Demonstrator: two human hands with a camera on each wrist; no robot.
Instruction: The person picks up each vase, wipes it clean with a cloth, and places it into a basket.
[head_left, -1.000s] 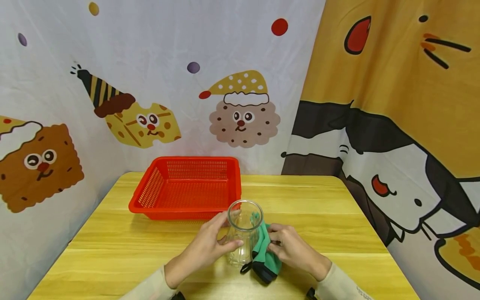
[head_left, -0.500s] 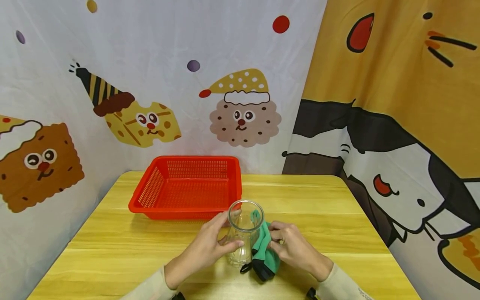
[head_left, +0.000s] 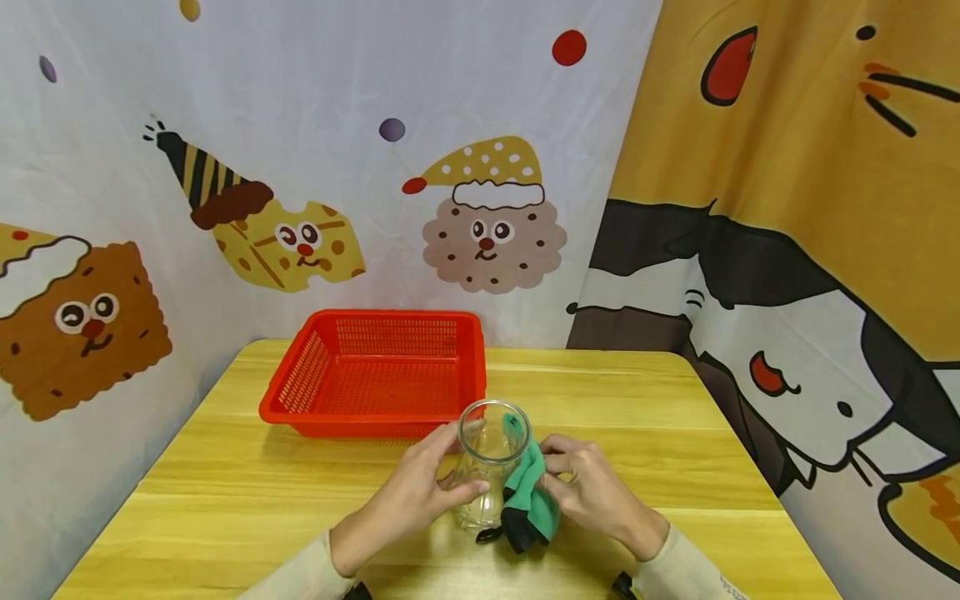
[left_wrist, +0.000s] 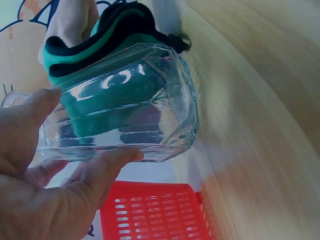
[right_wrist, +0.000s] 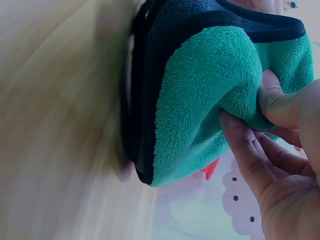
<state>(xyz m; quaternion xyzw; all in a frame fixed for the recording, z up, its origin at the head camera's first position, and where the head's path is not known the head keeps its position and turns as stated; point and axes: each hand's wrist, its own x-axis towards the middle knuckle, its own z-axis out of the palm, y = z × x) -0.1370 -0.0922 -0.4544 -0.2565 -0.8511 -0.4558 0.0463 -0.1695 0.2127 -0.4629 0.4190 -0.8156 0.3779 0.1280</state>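
Note:
A clear glass jar (head_left: 487,492) with a round rim and faceted lower body stands near the front of the table, its mouth facing up. My left hand (head_left: 420,483) grips it from the left, thumb on the near side and fingers on the far side. Against the jar's right side lies a green towel (head_left: 536,492) with black edging and a dark loop (head_left: 489,535). Thumb and fingers of my right hand (head_left: 588,487) pinch a fold of it. In the left wrist view the green towel (left_wrist: 107,55) shows through the glass.
Behind the jar, a red perforated plastic basket (head_left: 375,423) stands at the back left of the wooden table (head_left: 637,400). Its near right corner is close to the jar. A cartoon-printed curtain (head_left: 480,83) hangs behind the table.
My right hand has shifted the towel slightly up and away along the jar's side, and its lower corner sits a little higher. The left hand and jar have barely moved.

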